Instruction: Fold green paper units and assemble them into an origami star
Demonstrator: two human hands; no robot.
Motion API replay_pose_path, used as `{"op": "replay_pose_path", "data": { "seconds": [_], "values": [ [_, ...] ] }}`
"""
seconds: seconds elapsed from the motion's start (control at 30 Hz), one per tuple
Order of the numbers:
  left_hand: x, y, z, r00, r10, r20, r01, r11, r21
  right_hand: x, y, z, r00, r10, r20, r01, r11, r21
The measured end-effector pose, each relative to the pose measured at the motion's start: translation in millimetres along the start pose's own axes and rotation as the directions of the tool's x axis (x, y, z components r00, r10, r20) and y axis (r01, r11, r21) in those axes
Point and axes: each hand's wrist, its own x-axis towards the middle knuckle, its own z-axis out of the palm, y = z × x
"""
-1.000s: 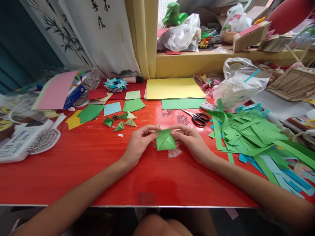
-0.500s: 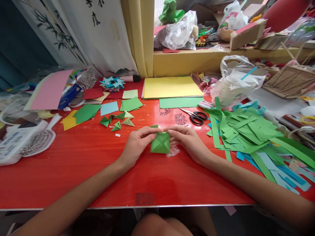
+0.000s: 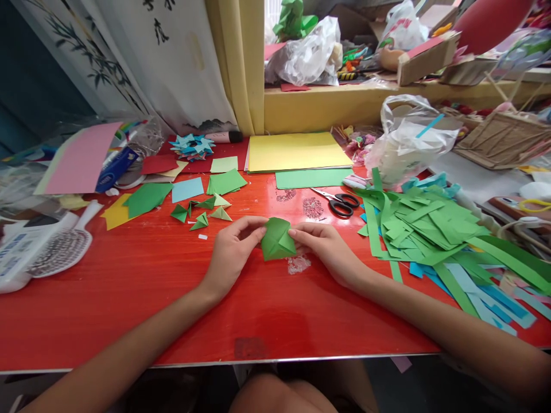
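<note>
At the near edge of the table (image 3: 129,321): a dark square patch (image 3: 250,347) on the red surface, between the person's forearms.
Folded green paper (image 3: 279,240): between the two hands, tilted, its creased face in view (I cannot tell whether its lower edge touches the table).
Left hand (image 3: 230,250): thumb and fingers pinching the paper's left edge, that grip covering a little of it.
Right hand (image 3: 330,249): a like grip, the right edge pinched between thumb and fingers; the forearm runs along the near side of the cuttings.
Hairbrush (image 3: 60,250): well to the left, bristles up, close against a white packet (image 3: 26,252).
Green strips (image 3: 426,225): a loose heap crowding the right side, with blue strips (image 3: 499,304) spilling out toward the person.
White scrap (image 3: 202,237): beyond the left hand, near the folded pieces (image 3: 201,221), which lie in a small cluster.
Scissors (image 3: 336,200): just beyond the right hand, blades pointing left and away, black handles near the heap.
Green squares (image 3: 226,182): stacked behind the cluster, a light blue square (image 3: 187,190) to their left.
Yellow sheets (image 3: 299,152): stacked at the back, a green sheet (image 3: 314,179) along their near side.
Plastic bag (image 3: 411,146): behind the heap, blocking the view past it.
Blue paper ring (image 3: 192,147): back left, beside a marker (image 3: 221,137).
Window ledge (image 3: 322,103): farthest, cluttered with bags and cardboard.
</note>
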Motion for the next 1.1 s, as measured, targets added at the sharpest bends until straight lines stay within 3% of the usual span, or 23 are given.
{"op": "replay_pose_path", "data": {
  "seconds": [0.13,0.23,0.37,0.6,1.1],
  "values": [
    [-3,6,-2.0,0.964,0.252,0.091,-0.268,0.909,0.319,1,4,-4,0.998,-0.035,-0.058,0.031,0.998,-0.059],
    [-2,5,-4.2,0.89,0.422,0.171,-0.452,0.773,0.446,1,6,-4,0.997,-0.04,-0.06,0.038,0.999,-0.034],
    [0,-2,-7.6,0.801,0.539,0.262,-0.585,0.612,0.532,1,6,-3,0.998,-0.045,-0.05,0.047,0.998,0.037],
    [1,-8,-11.4,0.752,0.566,0.337,-0.646,0.532,0.548,2,8,-3,0.997,-0.057,-0.047,0.061,0.995,0.078],
    [0,-7,-9.3,0.775,0.496,0.392,-0.631,0.572,0.525,1,7,-3,0.998,-0.05,-0.043,0.054,0.993,0.104]
  ]
}}
